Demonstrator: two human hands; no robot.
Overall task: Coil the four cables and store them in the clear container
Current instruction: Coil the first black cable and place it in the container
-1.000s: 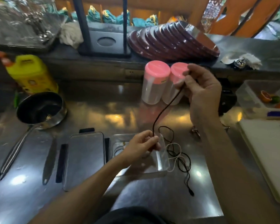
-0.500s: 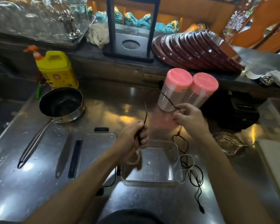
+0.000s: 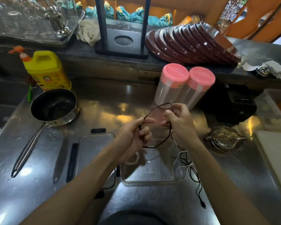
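Note:
A thin black cable (image 3: 156, 108) forms a loop between my two hands above the clear container (image 3: 152, 180). My left hand (image 3: 133, 137) grips one side of the loop, fingers curled round it. My right hand (image 3: 179, 120) pinches the other side near the top. The rest of the black cable (image 3: 196, 181) trails down over the container's right rim onto the steel counter, tangled with a white cable (image 3: 180, 161). Another white cable (image 3: 134, 160) lies in the container's left corner, partly hidden by my left wrist.
The container's lid (image 3: 94, 148) lies to its left. A saucepan (image 3: 53, 106) and a yellow bottle (image 3: 47, 70) stand at the left. Two pink-lidded jars (image 3: 183, 88) stand just behind my hands. A metal dish (image 3: 225, 138) and a white board (image 3: 277, 159) lie at the right.
My right hand came down from beside the jars towards my left hand, bending the stretched black cable into a loop. My left hand rose off the container.

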